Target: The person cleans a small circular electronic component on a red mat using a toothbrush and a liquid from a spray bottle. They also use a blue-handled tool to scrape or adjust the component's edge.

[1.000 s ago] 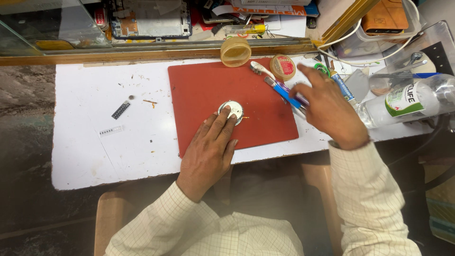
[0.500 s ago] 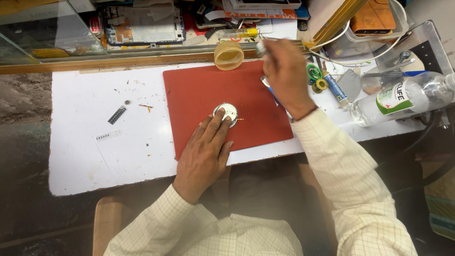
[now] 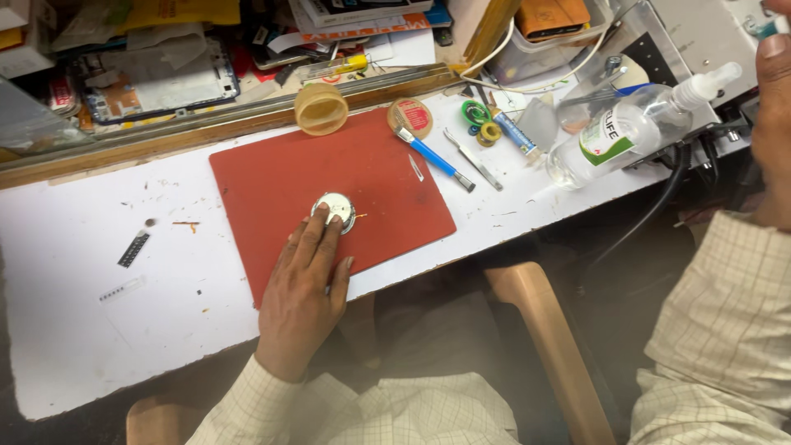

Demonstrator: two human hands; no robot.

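Observation:
My left hand [image 3: 309, 288] lies flat on a red mat [image 3: 272, 181], its fingertips pressing on a small round silver metal piece [image 3: 338, 206]. My right hand [image 3: 774, 132] is raised at the far right edge, well above the bench, and mostly cut off by the frame. A small pale tip shows by its fingers in the top corner; I cannot make out a grip. A blue-handled tool [image 3: 432, 156] and a thin metal tool [image 3: 474, 161] lie at the mat's right edge, untouched.
The mat sits on a white bench top [image 3: 82, 288]. A tape roll [image 3: 321, 109], a round tin [image 3: 412, 117], green and yellow rings [image 3: 476, 112] and a lying clear spray bottle [image 3: 626, 132] are behind. Clutter fills the back shelf. A wooden stool [image 3: 544, 346] stands below.
My right hand has left the tools at the back of the bench and risen to the far right edge. The left hand stays on the round metal piece.

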